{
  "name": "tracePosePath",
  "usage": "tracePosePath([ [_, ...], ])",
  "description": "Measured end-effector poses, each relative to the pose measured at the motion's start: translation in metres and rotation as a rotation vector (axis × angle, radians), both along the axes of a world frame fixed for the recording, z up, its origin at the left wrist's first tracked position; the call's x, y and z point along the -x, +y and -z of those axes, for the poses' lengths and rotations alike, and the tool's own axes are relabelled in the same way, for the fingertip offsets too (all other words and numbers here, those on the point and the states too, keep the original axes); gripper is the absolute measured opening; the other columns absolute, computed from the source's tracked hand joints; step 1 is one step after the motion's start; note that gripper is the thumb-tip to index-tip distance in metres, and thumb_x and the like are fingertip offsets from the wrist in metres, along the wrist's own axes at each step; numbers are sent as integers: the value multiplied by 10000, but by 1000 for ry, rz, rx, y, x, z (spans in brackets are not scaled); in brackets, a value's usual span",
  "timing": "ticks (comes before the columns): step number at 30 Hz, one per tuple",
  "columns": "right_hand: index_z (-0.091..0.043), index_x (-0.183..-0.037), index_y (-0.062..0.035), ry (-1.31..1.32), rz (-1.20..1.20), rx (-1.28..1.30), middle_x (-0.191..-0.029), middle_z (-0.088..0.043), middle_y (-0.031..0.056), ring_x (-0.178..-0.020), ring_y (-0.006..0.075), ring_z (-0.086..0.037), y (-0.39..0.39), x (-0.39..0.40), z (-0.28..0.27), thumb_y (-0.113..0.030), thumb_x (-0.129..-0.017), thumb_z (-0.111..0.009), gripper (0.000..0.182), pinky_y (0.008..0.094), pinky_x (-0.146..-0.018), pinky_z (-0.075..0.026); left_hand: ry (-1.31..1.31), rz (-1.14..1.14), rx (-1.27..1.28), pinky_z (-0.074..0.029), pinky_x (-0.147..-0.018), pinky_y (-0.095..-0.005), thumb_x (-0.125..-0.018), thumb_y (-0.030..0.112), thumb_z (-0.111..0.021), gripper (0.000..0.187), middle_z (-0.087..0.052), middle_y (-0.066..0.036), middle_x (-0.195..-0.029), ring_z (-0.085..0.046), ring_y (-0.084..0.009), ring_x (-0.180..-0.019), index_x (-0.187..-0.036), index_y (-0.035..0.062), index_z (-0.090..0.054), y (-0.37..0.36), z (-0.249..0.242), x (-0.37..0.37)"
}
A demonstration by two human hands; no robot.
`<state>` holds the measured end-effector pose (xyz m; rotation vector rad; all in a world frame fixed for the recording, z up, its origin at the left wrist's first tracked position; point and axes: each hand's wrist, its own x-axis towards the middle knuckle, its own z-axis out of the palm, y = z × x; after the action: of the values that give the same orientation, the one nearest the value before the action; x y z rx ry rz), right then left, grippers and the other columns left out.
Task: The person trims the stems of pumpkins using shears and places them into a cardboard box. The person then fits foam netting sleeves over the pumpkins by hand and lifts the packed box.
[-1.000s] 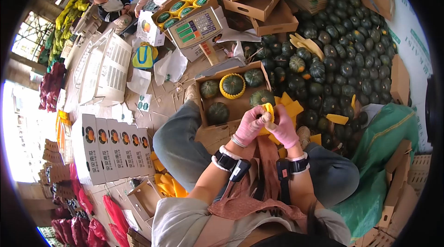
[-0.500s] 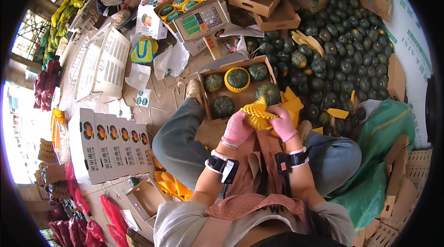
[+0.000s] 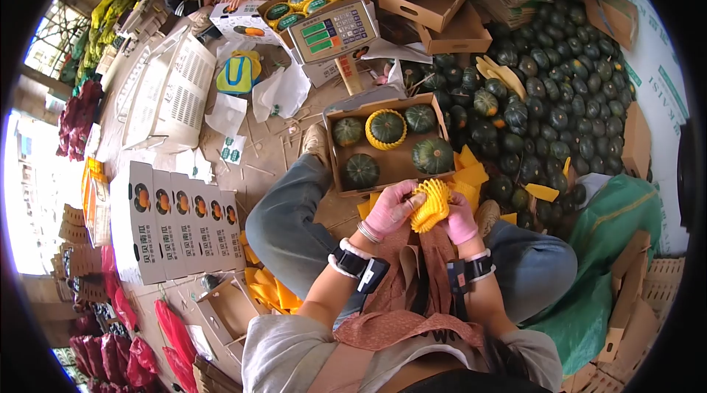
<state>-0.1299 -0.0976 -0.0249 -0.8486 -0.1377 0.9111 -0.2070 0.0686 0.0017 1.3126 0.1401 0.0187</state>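
A yellow foam net sleeve point(image 3: 430, 206) is bunched up between my two pink-gloved hands, above my lap. My left hand point(image 3: 394, 210) pinches its left side, and my right hand point(image 3: 460, 218) grips its right side. Just beyond them lies an open cardboard box point(image 3: 394, 166) holding several dark green pumpkins. One pumpkin point(image 3: 387, 128) there wears a yellow foam net around its middle, while the pumpkin point(image 3: 432, 155) nearest my hands is bare.
Flat yellow foam nets point(image 3: 471, 176) lie right of the box. A large heap of pumpkins point(image 3: 552, 98) spreads to the right. Beyond stands a scale point(image 3: 333, 32) before a packed box. White cartons point(image 3: 177, 224) line the left. Two other people sit at the far left.
The foam net has gone from a twisted, stretched shape to a compact, rounded bunch. My hands have shifted slightly down and right in the view.
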Motion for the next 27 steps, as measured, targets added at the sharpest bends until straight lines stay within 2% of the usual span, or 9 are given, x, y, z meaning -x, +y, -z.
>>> tracePosePath([
  [2, -595, -1050, -18, -153, 164, 43, -976, -620, 24, -904, 137, -582, 15, 5, -1, -88, -724, -642, 336, 257, -828, -461, -61, -120, -213, -437, -691, -255, -866, 101, -594, 122, -556, -20, -823, -520, -116, -745, -932, 1, -569, -4, -1, -5],
  [5, -578, -1037, -46, -91, 117, 60, -984, -598, 8, -892, 102, -555, 15, 9, -2, -159, -736, -686, 339, 238, -808, -451, -90, -240, -585, -444, -693, -295, -786, 44, -647, 157, -539, -101, -791, -541, -226, -724, -916, -13, -580, -12, -13, -7],
  [11, -609, -918, -41, -256, 9, 241, -869, -610, 2, -799, 76, -550, 6, 0, 16, -136, -740, -673, 211, 215, -729, -439, -136, -62, -329, -442, -759, -302, -821, 96, -642, 146, -562, -87, -900, -549, -195, -847, -930, 13, -593, -7, -1, -2],
  [14, -604, -866, -43, -211, 17, 240, -826, -596, -5, -767, 71, -538, 10, 5, 12, -109, -742, -646, 146, 213, -704, -430, -153, -6, -396, -437, -820, -292, -839, 111, -626, 141, -577, -80, -969, -550, -187, -927, -939, 15, -598, 5, 3, 5],
  [19, -543, -797, -39, -212, -26, 163, -785, -561, -5, -719, 97, -524, 4, 3, -5, -36, -746, -580, 64, 210, -682, -423, -11, 510, 249, -379, -936, -303, -864, 278, -623, 368, -596, -54, -1065, -526, -166, -1020, -1096, -6, -588, 27, 24, 29],
  [21, -560, -868, -19, 67, -71, -93, -850, -582, 20, -774, 124, -551, -5, 8, -35, -53, -756, -576, 118, 238, -708, -444, 124, 568, 417, -368, -959, -307, -854, 299, -632, 420, -598, -61, -1122, -521, -170, -1067, -1119, -22, -577, 35, 41, 35],
  [22, -569, -903, -10, 209, -89, -220, -882, -592, 33, -802, 137, -565, -12, 15, -50, -62, -762, -574, 151, 252, -721, -454, 142, 473, 482, -389, -937, -311, -851, 289, -633, 394, -606, -65, -1093, -537, -166, -1035, -1098, -12, -580, 37, 34, 32],
  [24, -538, -1165, 22, 473, -316, -221, -1082, -600, 84, -990, 181, -563, -25, 35, -44, -268, -825, -603, 451, 334, -841, -453, 187, 316, 622, -422, -904, -327, -850, 266, -616, 346, -614, -78, -1045, -562, -178, -983, -1067, -1, -576, 33, 23, 27],
  [27, -556, -1091, 23, 120, -365, 156, -990, -620, 91, -890, 187, -588, -43, 53, 26, -295, -881, -554, 381, 305, -751, -474, 315, 152, 1059, -455, -869, -360, -857, 224, -562, 285, -614, -106, -988, -588, -224, -920, -1040, 7, -556, 16, 17, 19],
])
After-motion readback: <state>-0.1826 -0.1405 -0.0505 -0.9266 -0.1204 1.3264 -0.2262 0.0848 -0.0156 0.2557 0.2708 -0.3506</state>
